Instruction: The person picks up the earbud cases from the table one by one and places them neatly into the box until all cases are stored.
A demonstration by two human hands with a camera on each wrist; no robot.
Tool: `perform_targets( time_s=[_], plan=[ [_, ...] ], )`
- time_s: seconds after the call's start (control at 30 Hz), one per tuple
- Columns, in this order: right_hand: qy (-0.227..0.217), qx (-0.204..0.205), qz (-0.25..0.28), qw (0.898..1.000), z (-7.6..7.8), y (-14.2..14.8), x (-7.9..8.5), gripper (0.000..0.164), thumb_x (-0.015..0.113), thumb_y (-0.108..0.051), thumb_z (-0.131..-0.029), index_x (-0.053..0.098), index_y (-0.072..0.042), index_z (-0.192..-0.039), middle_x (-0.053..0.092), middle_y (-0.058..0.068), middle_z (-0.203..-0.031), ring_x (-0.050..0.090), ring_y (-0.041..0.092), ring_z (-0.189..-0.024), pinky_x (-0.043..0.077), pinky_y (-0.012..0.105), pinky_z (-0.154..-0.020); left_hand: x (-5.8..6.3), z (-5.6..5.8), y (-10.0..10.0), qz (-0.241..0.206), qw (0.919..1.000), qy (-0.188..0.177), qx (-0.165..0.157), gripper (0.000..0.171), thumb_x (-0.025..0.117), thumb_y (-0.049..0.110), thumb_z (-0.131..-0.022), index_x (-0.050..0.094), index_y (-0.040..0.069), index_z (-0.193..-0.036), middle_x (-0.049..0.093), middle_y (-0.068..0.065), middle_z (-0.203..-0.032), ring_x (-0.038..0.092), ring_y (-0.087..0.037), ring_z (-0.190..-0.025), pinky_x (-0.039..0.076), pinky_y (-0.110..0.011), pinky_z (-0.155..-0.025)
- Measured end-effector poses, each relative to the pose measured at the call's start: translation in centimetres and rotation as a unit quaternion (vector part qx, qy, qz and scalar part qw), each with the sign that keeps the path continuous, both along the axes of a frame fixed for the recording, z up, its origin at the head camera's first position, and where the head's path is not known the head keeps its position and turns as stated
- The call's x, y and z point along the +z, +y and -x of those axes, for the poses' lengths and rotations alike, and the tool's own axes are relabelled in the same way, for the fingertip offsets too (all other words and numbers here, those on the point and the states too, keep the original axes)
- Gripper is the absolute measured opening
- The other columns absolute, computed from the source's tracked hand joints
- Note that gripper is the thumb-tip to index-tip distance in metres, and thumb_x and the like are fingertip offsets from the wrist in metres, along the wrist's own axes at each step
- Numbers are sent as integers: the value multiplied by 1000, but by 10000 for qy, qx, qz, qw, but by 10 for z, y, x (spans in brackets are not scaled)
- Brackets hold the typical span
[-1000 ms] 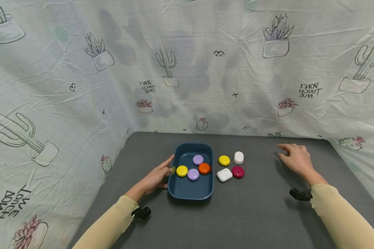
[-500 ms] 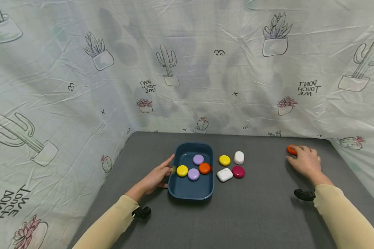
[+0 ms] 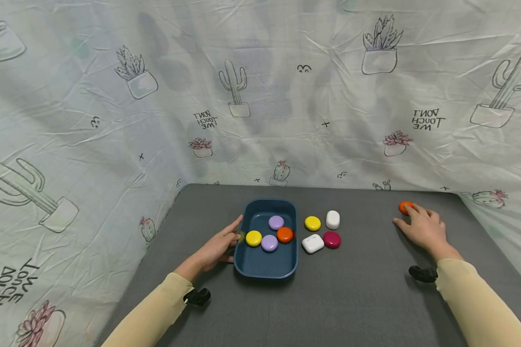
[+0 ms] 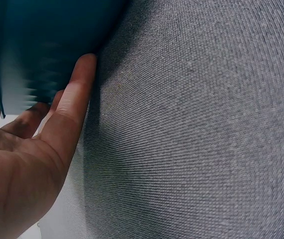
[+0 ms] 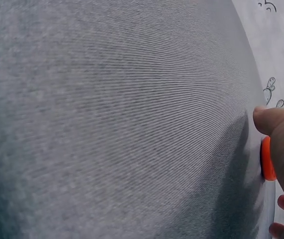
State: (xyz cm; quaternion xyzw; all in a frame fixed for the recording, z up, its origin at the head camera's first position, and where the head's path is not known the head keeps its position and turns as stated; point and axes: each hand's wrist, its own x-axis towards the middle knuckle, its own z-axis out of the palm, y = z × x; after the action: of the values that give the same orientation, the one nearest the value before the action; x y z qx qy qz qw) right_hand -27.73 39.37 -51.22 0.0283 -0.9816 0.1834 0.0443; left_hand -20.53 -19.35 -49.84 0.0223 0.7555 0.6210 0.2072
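Observation:
My left hand [image 3: 216, 248] lies along the left wall of a dark blue rectangular tray [image 3: 266, 275], its fingers fairly straight against the side. In the left wrist view the fingertips touch the outside of the tray [image 4: 47, 45] low down, near the cloth. Far to the right, my right hand [image 3: 426, 230] reaches to a glossy orange disc [image 3: 404, 207]; fingertips overlap its near edge, while the thumb stands apart. The right wrist view shows the thumb in front of the orange disc [image 5: 267, 159], partly hiding it.
Inside the tray lie a yellow disc [image 3: 253, 238], two lilac discs [image 3: 269, 243] and another orange disc [image 3: 284, 234]. Just right of it sit a yellow disc [image 3: 312, 223], two white rounded blocks [image 3: 313, 244] and a crimson disc [image 3: 332, 240]. A printed curtain [image 3: 278, 96] backs the grey table [image 3: 330, 308].
My right hand has moved right to the orange disc, then slightly back left with the thumb spreading away. The disc now shows beyond the fingertips. My left hand and the tray stay put.

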Motion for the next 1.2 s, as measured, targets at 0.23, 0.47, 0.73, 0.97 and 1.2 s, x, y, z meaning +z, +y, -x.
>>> perform_targets(
  time_s=[0.23,0.47,0.73,0.97,1.2],
  plan=[
    [166,90,-106,9998,-4,-6,-3,76,50,-50,-104,38,8,-151,29,37,-153,20,68,-129,22,78,-93,1,0,1,24,9999,-62,93,63,47,26,-106,24,50,-160,16,-15,-168,43,-39,-140,57,-46,-81],
    [335,327,-158,9988,-12,-20,-5,73,55,-48,-103,43,7,-149,33,36,-152,22,67,-130,22,78,-94,2,-1,2,14,9999,-22,137,64,48,26,-106,23,48,-161,14,-15,-169,42,-40,-141,57,-49,-81],
    [472,721,-204,9961,-23,-36,-7,68,61,-43,-102,48,6,-147,38,34,-151,25,63,-133,21,77,-97,2,-1,2,18,9999,-43,141,64,48,25,-106,23,48,-161,15,-15,-168,44,-39,-139,57,-48,-81],
    [815,1068,-239,9906,-32,-50,-6,61,66,-38,-100,55,4,-143,44,30,-149,30,59,-134,22,77,-99,1,-1,2,35,10000,-38,86,64,48,26,-106,22,48,-161,16,-15,-169,44,-38,-139,57,-47,-81],
    [1289,1311,-354,9823,-43,-62,-6,52,74,-30,-94,65,3,-133,54,27,-141,38,55,-129,26,74,-99,0,0,2,30,10000,-8,47,65,48,26,-106,22,46,-162,15,-15,-169,45,-39,-138,57,-48,-81]
  ],
)
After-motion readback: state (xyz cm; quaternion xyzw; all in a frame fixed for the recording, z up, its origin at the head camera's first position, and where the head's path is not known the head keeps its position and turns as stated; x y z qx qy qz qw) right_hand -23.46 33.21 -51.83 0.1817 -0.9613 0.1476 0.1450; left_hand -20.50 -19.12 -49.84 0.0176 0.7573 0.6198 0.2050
